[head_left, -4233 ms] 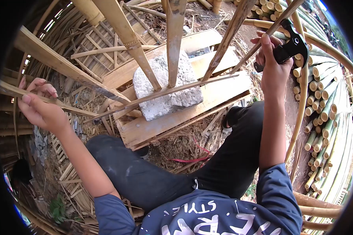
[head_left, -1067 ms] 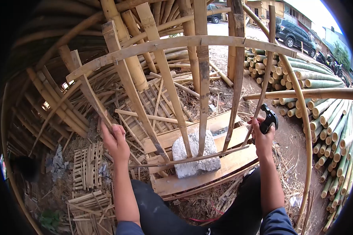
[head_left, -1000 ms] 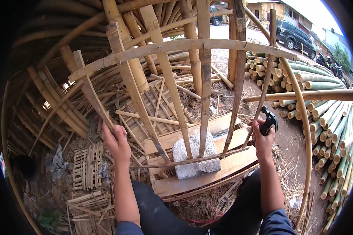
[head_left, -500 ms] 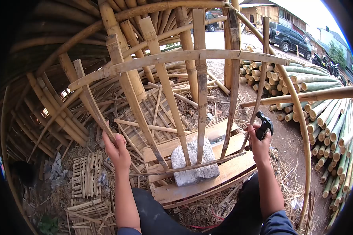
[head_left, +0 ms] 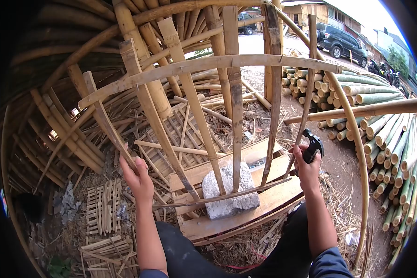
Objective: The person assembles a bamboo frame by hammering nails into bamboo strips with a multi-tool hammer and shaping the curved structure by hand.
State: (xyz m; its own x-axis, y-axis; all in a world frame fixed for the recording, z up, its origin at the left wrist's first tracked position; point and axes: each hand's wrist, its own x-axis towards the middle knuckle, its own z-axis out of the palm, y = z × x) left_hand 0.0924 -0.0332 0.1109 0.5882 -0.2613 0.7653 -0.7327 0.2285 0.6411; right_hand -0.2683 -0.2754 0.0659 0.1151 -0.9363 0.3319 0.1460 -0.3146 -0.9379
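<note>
A person seated in a yard stacked with cut bamboo steadies a slatted bamboo frame (head_left: 236, 111) between two bare hands. The left hand (head_left: 138, 178) is wrapped around the leftmost slat (head_left: 108, 121), low on its length. The right hand (head_left: 307, 169) grips a black hammer (head_left: 315, 146), its head uppermost, with the fingers also at the lower part of the rightmost slat (head_left: 306, 99). The frame stands in front of the person's knees (head_left: 180, 245), its slats fanning wider toward the top, its lower edge at a pale stone block (head_left: 229, 206) set on wooden boards (head_left: 273, 199). Much of the joining looks done: six slats stand in a row, all crossed by a curved upper crosspiece (head_left: 194, 66), while a thin lower strip (head_left: 273, 184) spans the feet of the middle ones. The hammer is held clear of the crosspiece, striking nothing. What is left is harder to read: the leftmost slat runs down behind the left hand, and whether its foot is fastened cannot be told from this angle. Bamboo poles (head_left: 384, 125) lie piled at right, with a dark car (head_left: 343, 44) parked beyond
</note>
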